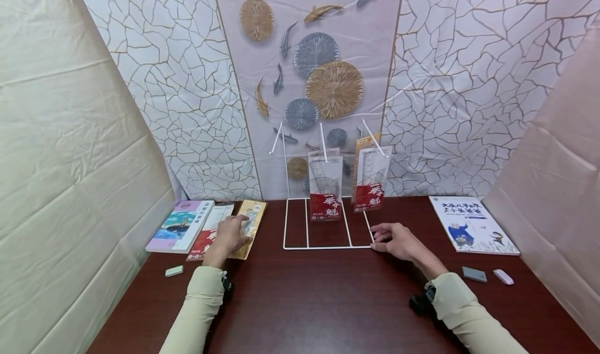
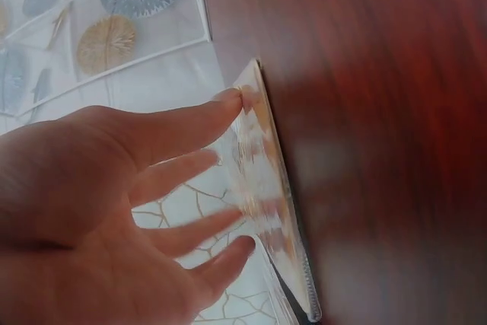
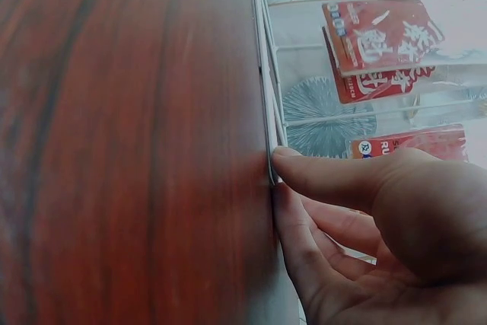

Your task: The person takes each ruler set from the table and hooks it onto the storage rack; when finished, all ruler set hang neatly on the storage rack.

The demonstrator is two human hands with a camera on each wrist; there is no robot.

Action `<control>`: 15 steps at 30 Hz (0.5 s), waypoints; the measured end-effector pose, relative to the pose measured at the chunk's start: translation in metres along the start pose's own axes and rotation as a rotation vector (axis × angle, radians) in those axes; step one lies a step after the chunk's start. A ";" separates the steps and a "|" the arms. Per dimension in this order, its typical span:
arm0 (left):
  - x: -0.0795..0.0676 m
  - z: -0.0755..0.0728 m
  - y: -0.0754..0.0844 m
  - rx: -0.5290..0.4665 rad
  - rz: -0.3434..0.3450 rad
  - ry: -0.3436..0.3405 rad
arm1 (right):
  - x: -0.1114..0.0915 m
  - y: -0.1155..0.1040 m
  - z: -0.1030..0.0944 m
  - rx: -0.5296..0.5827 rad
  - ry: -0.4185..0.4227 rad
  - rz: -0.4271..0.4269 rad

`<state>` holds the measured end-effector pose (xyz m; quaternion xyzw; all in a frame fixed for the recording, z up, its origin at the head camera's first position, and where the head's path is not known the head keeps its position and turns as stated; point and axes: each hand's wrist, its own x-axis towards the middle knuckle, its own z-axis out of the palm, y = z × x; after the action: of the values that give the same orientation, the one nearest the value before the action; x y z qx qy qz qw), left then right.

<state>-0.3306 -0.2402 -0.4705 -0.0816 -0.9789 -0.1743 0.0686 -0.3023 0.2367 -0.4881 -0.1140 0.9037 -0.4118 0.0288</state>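
My left hand [image 1: 229,237] reaches over a yellow flat packet [image 1: 253,218] on the table. In the left wrist view its fingers are spread and fairly straight, and the thumb tip touches the packet's face [image 2: 262,165]. A red and white ruler-set packet [image 1: 201,244] lies just left of it, partly under the hand. My right hand [image 1: 398,242] pinches the front right corner of a white wire display rack [image 1: 328,248] between thumb and fingers. From the rack's middle hook hang red and white packets [image 1: 325,187]; another such packet [image 1: 372,179] hangs at the right, before a yellow one [image 1: 361,144].
A book with a blue cover [image 1: 178,229] lies at the far left, with a small pale green block [image 1: 174,271] in front. On the right are a white picture book [image 1: 473,226], a grey block [image 1: 474,274] and a white-pink eraser-like piece [image 1: 503,277]. Patterned cloth hangs behind.
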 end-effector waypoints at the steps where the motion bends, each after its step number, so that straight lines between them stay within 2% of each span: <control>1: 0.000 0.000 0.000 0.010 -0.008 0.000 | 0.000 0.000 0.000 -0.001 -0.001 0.001; 7: -0.002 -0.002 0.003 -0.068 -0.096 -0.053 | 0.000 -0.001 0.000 -0.003 -0.003 0.012; 11: -0.001 -0.003 0.007 -0.120 -0.155 -0.038 | -0.001 -0.002 0.000 0.000 0.005 0.013; 15: 0.000 -0.003 0.011 -0.188 -0.220 0.009 | -0.002 -0.002 0.001 0.007 0.008 -0.018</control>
<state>-0.3283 -0.2309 -0.4637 0.0210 -0.9609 -0.2723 0.0457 -0.2999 0.2350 -0.4873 -0.1205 0.9012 -0.4157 0.0219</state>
